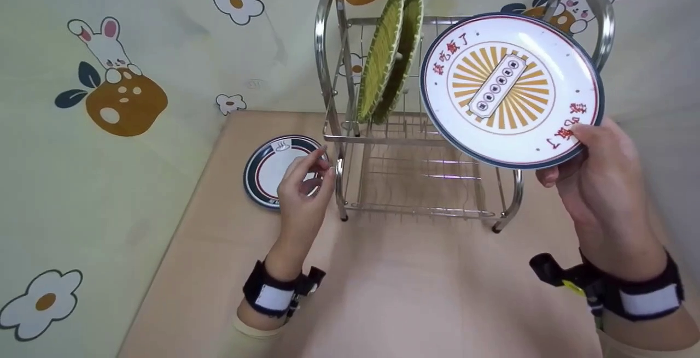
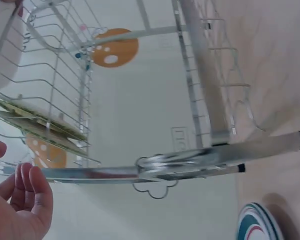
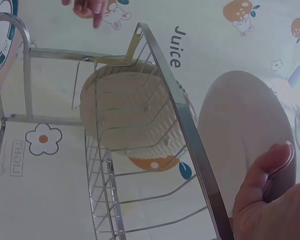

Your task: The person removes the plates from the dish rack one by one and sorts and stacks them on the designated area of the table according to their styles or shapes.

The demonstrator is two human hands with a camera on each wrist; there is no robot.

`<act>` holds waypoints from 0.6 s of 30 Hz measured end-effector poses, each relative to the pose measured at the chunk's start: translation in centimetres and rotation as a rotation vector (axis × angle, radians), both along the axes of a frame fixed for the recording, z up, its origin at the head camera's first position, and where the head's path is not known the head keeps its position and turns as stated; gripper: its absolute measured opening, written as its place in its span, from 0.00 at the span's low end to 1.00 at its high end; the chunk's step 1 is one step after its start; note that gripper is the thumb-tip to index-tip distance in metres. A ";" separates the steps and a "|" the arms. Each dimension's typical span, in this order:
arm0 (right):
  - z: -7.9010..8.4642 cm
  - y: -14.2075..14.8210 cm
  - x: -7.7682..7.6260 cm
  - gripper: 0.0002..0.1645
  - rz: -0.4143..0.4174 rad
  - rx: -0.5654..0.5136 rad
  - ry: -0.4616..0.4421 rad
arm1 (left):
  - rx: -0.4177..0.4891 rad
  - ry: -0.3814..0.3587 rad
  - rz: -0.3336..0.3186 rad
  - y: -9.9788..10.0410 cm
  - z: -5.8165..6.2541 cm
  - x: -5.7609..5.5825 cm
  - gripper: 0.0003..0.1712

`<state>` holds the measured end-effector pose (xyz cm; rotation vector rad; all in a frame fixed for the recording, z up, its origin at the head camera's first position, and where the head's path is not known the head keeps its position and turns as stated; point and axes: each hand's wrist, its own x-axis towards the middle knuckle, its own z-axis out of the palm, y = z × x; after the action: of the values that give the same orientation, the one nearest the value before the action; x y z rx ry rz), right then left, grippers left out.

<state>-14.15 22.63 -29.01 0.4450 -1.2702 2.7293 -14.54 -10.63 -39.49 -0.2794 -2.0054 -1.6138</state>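
My right hand [image 1: 607,183] grips a round white plate [image 1: 492,145] by its lower right edge, thumb on the printed face. The plate has a dark blue rim, red lettering and yellow rays, and is held up in front of the rack's right side. Its plain underside [image 3: 237,120] faces the right wrist view. My left hand [image 1: 303,194] holds nothing, its fingers loosely bent beside the left post of the metal dish rack [image 1: 323,35]. On the upper tier, two green leaf-like plates [image 1: 378,65] stand on edge, side by side, toward the left.
Blue-rimmed white plates [image 1: 265,177], stacked in the left wrist view, lie on the table left of the rack, partly behind my left hand. The rack's lower wire tier [image 1: 421,211] sits close over the table. A patterned wall covering [image 1: 191,46] rises behind.
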 end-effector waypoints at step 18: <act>-0.5 -2.5 2.1 0.22 0.144 0.098 0.019 | 0.043 0.085 -0.244 2.9 5.4 3.0 0.21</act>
<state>-12.08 20.15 -29.48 0.5927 -1.4257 2.7790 -11.54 -7.72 -34.11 -0.5857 -1.9296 -1.7572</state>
